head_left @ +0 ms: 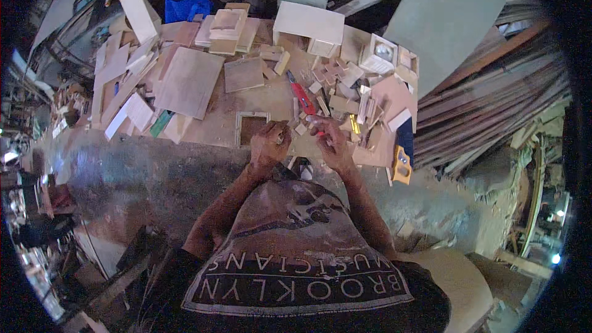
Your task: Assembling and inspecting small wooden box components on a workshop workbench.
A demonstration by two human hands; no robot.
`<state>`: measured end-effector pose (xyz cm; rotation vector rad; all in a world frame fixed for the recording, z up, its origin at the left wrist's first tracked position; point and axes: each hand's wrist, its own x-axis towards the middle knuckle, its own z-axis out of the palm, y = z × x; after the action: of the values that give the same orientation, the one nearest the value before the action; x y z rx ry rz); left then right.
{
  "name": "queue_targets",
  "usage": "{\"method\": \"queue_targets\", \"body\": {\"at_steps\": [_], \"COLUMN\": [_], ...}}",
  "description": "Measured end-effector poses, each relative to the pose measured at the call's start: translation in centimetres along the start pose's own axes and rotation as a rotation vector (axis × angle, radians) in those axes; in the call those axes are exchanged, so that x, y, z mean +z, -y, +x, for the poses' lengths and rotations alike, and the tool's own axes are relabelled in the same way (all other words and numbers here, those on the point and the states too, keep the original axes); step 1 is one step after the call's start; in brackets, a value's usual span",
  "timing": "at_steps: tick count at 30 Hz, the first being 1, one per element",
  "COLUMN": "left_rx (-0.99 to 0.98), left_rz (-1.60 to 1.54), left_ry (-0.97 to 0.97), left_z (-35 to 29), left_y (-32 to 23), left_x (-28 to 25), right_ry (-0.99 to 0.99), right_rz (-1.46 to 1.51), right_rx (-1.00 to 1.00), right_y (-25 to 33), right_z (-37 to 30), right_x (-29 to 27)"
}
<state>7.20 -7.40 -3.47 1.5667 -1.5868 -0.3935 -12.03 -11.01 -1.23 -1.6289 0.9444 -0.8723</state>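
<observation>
My left hand (269, 146) is closed at the bench's near edge, with a small light piece just showing at its fingers; what it is I cannot make out. Beside it lies a small rectangular wooden frame (239, 122) with a dark centre. My right hand (333, 145) is curled a short way to the right, its fingers bent around something small. A speck of red shows under those fingers, too little to name. Just beyond my right fingertips lies a red-handled tool (301, 96), possibly a cutter. Small wood blocks (301, 129) lie between the hands.
Thin wood panels (190, 82) and strips cover the bench's left side. Boxes of pale wood (308, 24) stand at the back. Offcuts and a yellow metal piece (354, 124) lie to the right. A saw with a yellow handle (402, 165) overhangs the right front edge.
</observation>
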Motion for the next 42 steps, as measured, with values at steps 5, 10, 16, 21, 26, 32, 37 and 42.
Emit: {"method": "queue_targets", "body": {"at_steps": [5, 10, 16, 21, 26, 32, 37, 42], "left_rx": [0.041, 0.033, 0.012, 0.021, 0.039, 0.058, -0.003, 0.073], "left_rz": [0.003, -0.018, 0.004, 0.014, -0.008, 0.009, 0.026, 0.049], "left_ry": [0.109, 0.105, 0.135, 0.09, 0.057, 0.039, 0.067, 0.079], "left_z": [-0.3, -0.4, -0.5, -0.5, -0.6, -0.9, -0.8, -0.7], "left_y": [0.9, 0.9, 1.2, 1.0, 0.5, 0.5, -0.3, 0.0], "left_x": [-0.7, -0.9, -1.0, -0.6, -0.7, -0.4, -0.1, -0.1], "right_ry": [-0.004, -0.062, -0.015, 0.028, 0.034, 0.081, 0.084, 0.07], "right_rz": [-0.232, -0.278, -0.228, -0.297, -0.363, -0.444, -0.5, -0.262], "right_rx": [-0.16, -0.129, -0.105, -0.123, -0.199, -0.267, -0.279, -0.154], "right_y": [-0.2, -2.6, -0.1, 0.0, -0.5, -0.1, -0.8, 0.6], "right_z": [0.2, 0.1, 0.7, 0.6, 0.0, -0.4, -0.7, -1.1], "right_x": [2.1, 3.2, 3.1, 2.9, 3.1, 3.1, 2.8, 2.8]}}
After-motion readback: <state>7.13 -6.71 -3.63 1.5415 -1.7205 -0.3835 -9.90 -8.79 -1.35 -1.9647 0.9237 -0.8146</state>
